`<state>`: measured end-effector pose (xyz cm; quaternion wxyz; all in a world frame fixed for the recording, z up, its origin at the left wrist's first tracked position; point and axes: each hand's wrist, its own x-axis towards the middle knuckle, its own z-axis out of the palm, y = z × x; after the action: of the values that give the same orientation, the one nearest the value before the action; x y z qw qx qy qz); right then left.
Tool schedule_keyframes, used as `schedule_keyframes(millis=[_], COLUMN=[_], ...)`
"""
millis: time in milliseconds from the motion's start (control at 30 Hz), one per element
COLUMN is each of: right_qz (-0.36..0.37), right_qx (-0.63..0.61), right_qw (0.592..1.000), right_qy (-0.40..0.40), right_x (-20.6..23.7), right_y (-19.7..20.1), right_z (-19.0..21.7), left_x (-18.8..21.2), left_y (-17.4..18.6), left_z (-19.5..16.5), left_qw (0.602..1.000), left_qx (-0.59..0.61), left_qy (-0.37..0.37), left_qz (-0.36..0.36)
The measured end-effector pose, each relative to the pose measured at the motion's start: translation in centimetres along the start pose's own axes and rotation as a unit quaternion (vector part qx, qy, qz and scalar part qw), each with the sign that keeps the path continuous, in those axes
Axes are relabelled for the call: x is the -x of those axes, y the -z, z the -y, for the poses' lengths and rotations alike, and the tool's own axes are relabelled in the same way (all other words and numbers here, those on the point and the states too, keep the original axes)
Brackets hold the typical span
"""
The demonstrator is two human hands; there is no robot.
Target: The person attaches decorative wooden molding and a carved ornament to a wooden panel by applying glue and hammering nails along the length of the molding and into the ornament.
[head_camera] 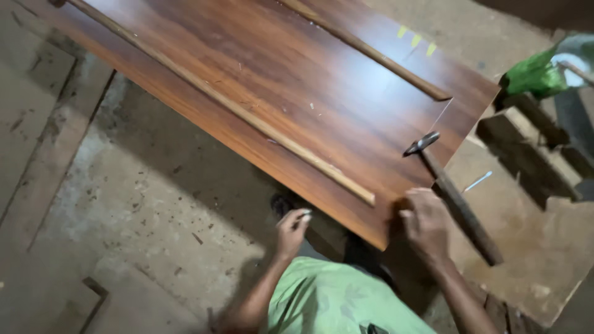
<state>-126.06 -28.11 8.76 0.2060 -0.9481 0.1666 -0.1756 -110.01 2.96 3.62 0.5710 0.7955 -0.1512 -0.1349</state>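
Floor: I see a rough, stained concrete floor (124, 204) filling the left and lower part of the view, with scattered chips and marks.
Panel: a large reddish-brown wood-grain panel (291, 80) runs from the top left down to the right; its near corner sits between my 2 hands.
Long strip: 1 pale wooden strip (229, 105) lies flat on the panel, running along its near long edge and ending just short of the near corner.
Second strip: 1 darker strip (371, 52) lies on the panel farther away, roughly parallel to the first and well apart from it.
Shirt: my light green shirt (334, 303) shows at the bottom centre.
Hammer: a hammer (458, 204) rests with its metal head on the panel near the right edge, its wooden handle slanting down to the right past the edge, just beside my right hand.
Green bag: a green plastic bag (535, 74) sits at the upper right, off the panel.
Right hand: my right hand (426, 226) lies on the panel's near corner, fingers curled against the edge, touching the wood; it does not grip the hammer.
Left hand: my left hand (291, 232) is below the panel's near edge, fingers pinched around a small pale thing (304, 213) too small for me to identify.
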Motion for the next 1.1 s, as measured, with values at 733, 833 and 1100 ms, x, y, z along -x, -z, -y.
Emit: schedule_keyframes(millis=[733,833,1100], right_qz=[0.004,0.028,0.056], right_qx=[0.032,-0.078,-0.093], right_qw=[0.995,0.984,0.991], right_qy=[-0.090,-0.159,-0.077], right_x=[-26.2,-36.9,-50.6], right_y=[-25.9,-29.0,-36.0], right_z=[24.5,28.8,40.5], left_x=[-31.6,-40.8,-68.9], left_y=[33.6,36.6,55.6], left_z=[9.6,9.6,12.4], left_qw=[0.997,0.997,0.952], left_qx=[0.014,0.058,-0.165], left_qy=[-0.039,-0.018,-0.198], left_qz=[-0.065,-0.043,-0.167])
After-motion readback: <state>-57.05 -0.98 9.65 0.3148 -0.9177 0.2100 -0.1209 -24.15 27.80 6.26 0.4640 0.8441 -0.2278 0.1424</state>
